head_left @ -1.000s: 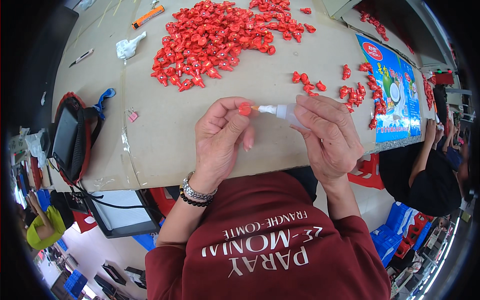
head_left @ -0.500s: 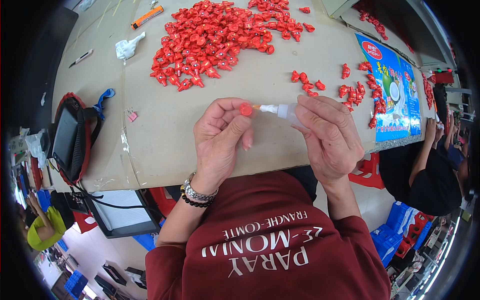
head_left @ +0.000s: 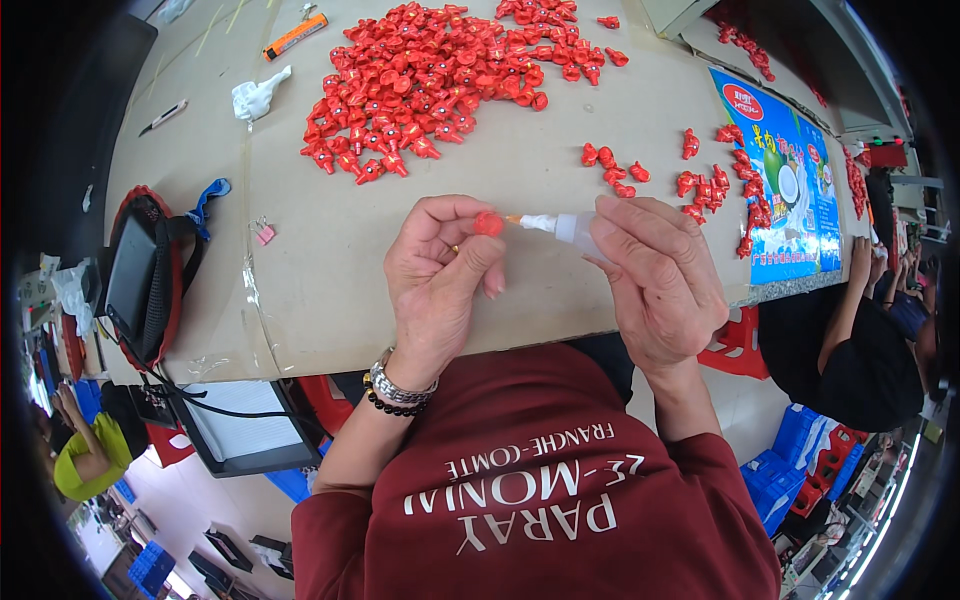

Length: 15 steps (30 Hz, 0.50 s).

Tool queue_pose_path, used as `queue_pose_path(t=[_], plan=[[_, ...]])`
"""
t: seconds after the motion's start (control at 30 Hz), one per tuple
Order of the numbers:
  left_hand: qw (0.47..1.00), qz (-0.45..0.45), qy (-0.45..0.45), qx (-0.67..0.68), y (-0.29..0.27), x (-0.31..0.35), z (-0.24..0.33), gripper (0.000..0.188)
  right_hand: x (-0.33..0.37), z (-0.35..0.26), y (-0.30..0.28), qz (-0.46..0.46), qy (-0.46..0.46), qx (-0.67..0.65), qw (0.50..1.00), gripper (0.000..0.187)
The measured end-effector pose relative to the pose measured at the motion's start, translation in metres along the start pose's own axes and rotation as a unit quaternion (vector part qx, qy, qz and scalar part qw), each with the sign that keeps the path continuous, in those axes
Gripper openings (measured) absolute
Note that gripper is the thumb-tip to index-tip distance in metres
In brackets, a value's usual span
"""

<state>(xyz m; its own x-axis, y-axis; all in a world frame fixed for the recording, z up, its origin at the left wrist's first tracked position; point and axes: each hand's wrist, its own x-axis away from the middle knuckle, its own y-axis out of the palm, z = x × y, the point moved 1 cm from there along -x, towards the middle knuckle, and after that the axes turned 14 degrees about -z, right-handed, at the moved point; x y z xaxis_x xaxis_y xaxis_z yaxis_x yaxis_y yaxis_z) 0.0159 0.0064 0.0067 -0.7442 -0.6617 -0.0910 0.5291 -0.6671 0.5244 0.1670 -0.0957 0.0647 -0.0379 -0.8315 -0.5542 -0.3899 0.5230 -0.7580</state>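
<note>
Left hand (head_left: 437, 285) pinching a small red plastic piece (head_left: 489, 223) between thumb and fingertips, held just above the cardboard-covered table (head_left: 330, 260) near its near edge. Right hand (head_left: 662, 280) wrapped around a small translucent squeeze bottle (head_left: 572, 229), white nozzle pointing left — tip touching or just short of the red piece, cannot tell which. Both hands closed on their items, close together at centre.

Far side of table: large heap of red pieces (head_left: 430, 70), well apart from the hands. Smaller scatter of red pieces (head_left: 700, 180) to the right, beside a blue printed sheet (head_left: 790, 180). Far left: orange utility knife (head_left: 295, 35), crumpled white scrap (head_left: 258, 97), a pen (head_left: 160, 117). Small pink binder clip (head_left: 263, 232) left of the left hand. Dark bag with red trim (head_left: 140, 280) at the left table edge — blue strap on top. Metal watch and bead bracelet (head_left: 395, 388) on the left wrist.
</note>
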Motion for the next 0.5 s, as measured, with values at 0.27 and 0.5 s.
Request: queue_pose_path(t=[0.27, 0.5], plan=[[0.999, 0.005, 0.013, -0.038, 0.0011, 0.0009, 0.0027, 0.022, 0.0001, -0.0049, -0.0055, 0.002, -0.002, -0.005, 1.0, 0.031], [0.999, 0.005, 0.013, -0.053, 0.0004, 0.0017, 0.0029, 0.021, 0.0008, 0.0016, 0.0024, 0.029, -0.032, 0.015, 0.999, 0.031]])
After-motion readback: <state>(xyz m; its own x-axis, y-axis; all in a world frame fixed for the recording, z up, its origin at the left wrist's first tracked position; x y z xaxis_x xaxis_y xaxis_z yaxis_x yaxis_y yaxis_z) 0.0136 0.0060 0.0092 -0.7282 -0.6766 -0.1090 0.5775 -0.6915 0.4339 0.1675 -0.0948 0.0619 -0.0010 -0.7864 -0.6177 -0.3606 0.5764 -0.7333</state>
